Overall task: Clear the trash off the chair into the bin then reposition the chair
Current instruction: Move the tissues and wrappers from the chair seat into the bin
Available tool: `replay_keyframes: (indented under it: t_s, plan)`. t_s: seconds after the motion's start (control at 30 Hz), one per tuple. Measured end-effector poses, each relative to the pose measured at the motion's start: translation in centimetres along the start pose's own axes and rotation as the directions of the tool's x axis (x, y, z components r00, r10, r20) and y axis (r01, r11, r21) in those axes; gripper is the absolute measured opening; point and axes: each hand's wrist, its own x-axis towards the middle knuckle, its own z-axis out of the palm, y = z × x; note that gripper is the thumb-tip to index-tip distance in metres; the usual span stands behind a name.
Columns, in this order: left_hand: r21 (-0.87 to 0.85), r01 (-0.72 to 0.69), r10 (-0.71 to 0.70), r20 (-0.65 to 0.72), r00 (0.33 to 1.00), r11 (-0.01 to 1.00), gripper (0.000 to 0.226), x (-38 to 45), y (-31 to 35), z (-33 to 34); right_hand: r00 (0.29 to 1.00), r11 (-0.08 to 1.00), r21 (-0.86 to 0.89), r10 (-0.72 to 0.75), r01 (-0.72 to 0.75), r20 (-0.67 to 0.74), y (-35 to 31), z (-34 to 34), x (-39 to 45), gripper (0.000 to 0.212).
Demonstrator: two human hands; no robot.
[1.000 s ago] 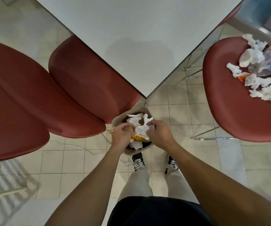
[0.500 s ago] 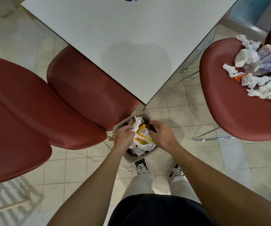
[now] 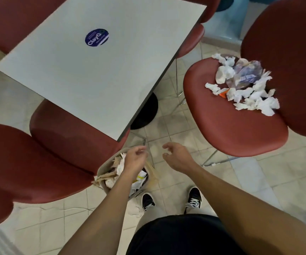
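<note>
A: What fills the view?
B: The table (image 3: 86,74) at eleven o'clock; the chair (image 3: 227,129) at two.
A: And the trash?
B: The trash (image 3: 244,85) lies heaped on the chair's seat. The bin (image 3: 103,167) stands at six, stuffed with paper.
A: The hands?
B: The left hand (image 3: 133,160) hangs over the bin, the right hand (image 3: 178,156) just beside it; both loose-fingered, holding nothing.
</note>
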Motion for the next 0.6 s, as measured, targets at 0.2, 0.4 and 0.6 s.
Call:
replay_keyframes:
  t_s: [0.2,0.4,0.6]
  plan:
    - [0.043,-0.045,0.041,0.079,0.996,0.998,0.021,0.0,4.2,6.5,0.997,0.997,0.068,0.036,-0.032,-0.062,3.0,-6.2,0.2,0.035]
    - [0.129,-0.100,0.078,0.165,0.983,0.987,0.020,1.6,8.8,11.4,0.985,0.989,0.125,0.101,-0.084,-0.139,5.1,-11.6,1.3,0.033]
    - [0.202,-0.225,0.161,0.292,0.943,0.953,0.016,4.1,13.3,15.4,0.953,0.974,0.169,0.186,-0.148,-0.238,7.5,-16.7,2.9,0.031]
